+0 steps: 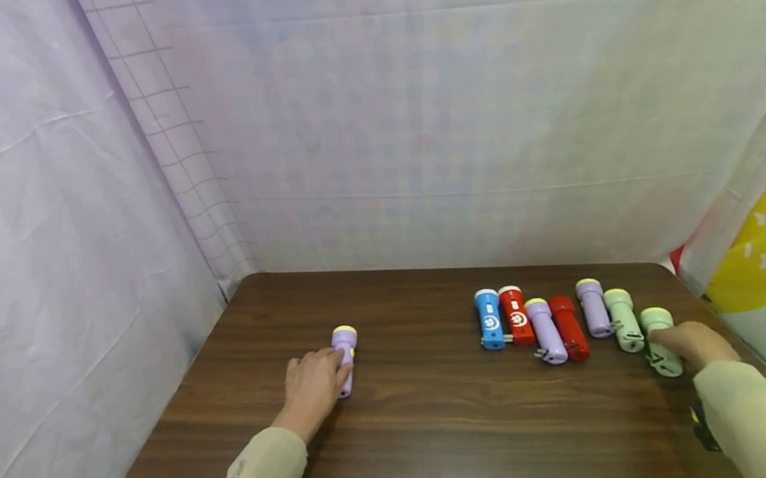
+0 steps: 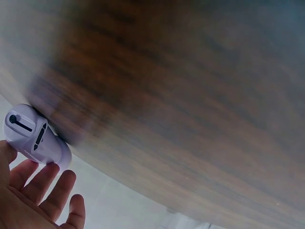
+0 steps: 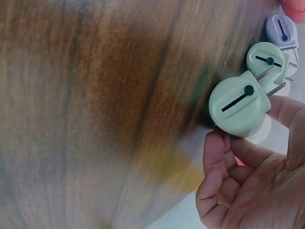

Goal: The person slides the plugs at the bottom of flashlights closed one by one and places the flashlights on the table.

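Note:
On the left part of the table lies a purple flashlight (image 1: pixel 345 339) with a yellow rim, and my left hand (image 1: pixel 313 390) holds it. The left wrist view shows the thumb on one side of this flashlight (image 2: pixel 44 143) and the fingertips along its body. Over at the right, my right hand (image 1: pixel 698 343) grips the rightmost light green flashlight (image 1: pixel 665 358) by its sides. Thumb and fingers lie on either side of its round end (image 3: pixel 238 107) in the right wrist view. Metal plug prongs stick out of that flashlight.
Left of the gripped green flashlight lie another green one (image 1: pixel 625 320), two purple ones (image 1: pixel 594 309), two red ones (image 1: pixel 570 328) and a blue one (image 1: pixel 489 320). A dark object (image 1: pixel 704 427) sits partly behind the right sleeve. Curtains hang behind the brown table (image 1: pixel 420 440).

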Tool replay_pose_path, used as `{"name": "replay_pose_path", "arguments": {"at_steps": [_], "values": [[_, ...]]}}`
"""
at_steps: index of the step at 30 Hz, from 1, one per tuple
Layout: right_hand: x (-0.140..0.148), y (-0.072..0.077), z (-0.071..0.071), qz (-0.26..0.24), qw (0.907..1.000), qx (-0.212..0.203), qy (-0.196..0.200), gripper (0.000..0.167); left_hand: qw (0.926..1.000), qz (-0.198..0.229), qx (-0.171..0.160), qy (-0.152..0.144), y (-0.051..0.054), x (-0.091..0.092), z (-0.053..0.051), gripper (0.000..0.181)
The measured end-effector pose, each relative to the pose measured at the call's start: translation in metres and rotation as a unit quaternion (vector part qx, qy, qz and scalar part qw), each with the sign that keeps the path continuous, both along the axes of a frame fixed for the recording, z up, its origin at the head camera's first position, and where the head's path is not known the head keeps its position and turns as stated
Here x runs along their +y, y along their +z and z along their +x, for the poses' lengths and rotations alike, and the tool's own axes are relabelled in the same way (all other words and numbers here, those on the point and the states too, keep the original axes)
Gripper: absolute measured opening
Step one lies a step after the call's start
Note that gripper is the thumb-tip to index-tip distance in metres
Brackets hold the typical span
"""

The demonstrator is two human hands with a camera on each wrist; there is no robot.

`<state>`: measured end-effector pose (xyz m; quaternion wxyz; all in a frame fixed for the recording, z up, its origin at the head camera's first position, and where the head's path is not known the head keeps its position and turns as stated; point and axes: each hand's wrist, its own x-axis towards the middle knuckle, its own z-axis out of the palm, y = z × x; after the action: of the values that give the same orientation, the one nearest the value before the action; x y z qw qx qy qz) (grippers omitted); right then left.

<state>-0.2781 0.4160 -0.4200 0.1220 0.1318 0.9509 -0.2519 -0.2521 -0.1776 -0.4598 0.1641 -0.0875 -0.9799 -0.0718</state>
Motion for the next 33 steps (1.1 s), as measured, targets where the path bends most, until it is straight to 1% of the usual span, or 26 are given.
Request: {"name": "replay_pose_path", "arguments": {"at_steps": [4,8,15,20,24,28,33], "values": [[-0.003,0.002,0.004,0.009,0.9999,-0.005,-0.004,0.069,1.0,0.002,-0.006,0.0,0.0,-0.001,-0.001,0.026],[-0.004,0.003,0.006,0.018,0.9996,-0.012,-0.019,0.069,0.9999,0.002,-0.011,0.0,0.001,0.001,-0.001,0.027],[-0.008,0.001,0.007,0.032,0.9991,0.005,-0.029,0.068,1.0,0.002,-0.005,0.001,0.002,0.0,0.001,0.027],[-0.011,0.0,0.007,0.032,0.9986,0.007,-0.042,0.069,1.0,0.007,-0.005,0.002,0.001,-0.001,0.002,0.027],[-0.011,0.0,0.008,0.022,0.998,0.008,-0.059,0.072,1.0,0.003,-0.002,-0.001,0.0,-0.001,0.002,0.028],[-0.01,0.003,0.011,0.008,0.9973,0.021,-0.07,0.073,1.0,0.002,0.003,-0.004,0.0,-0.001,0.002,0.028],[-0.01,0.007,0.015,0.013,0.9969,0.054,-0.055,0.074,0.9999,0.01,0.004,-0.005,0.0,0.0,0.001,0.029]]}}
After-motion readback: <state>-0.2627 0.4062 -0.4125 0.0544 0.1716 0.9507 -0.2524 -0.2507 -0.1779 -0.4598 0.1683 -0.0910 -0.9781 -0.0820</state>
